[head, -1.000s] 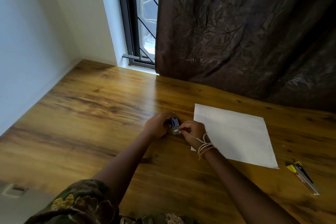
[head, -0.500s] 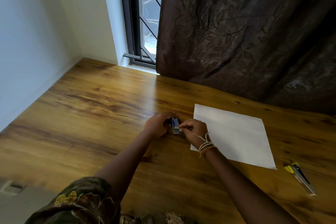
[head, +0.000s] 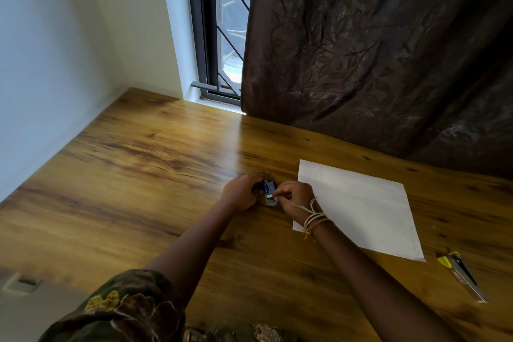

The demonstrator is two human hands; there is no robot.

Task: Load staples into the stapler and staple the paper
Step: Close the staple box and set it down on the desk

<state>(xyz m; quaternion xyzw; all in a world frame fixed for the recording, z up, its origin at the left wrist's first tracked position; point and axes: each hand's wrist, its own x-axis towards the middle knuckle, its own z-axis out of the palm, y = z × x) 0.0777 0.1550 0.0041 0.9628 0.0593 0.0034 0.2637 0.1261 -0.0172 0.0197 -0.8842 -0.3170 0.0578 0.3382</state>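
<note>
Both hands work mid-surface on a small blue staple box [head: 268, 192]. Left hand [head: 241, 194] curls round its left side; right hand [head: 294, 201] pinches sth at its open near end, too small to tell. Paper [head: 361, 208] lies just right of them, stapler [head: 460, 275] by the right edge.

A wooden worktop [head: 144, 175] with a warm brown grain fills the lower scene and reaches the far corner of the room. A plain pale wall [head: 50, 64] runs along its left side. At the far end, a dark-framed window [head: 219, 36] with diagonal bars lets in daylight that glints off the wood. A heavy dark brown curtain [head: 374, 50] with a leaf pattern hangs to its right.
</note>
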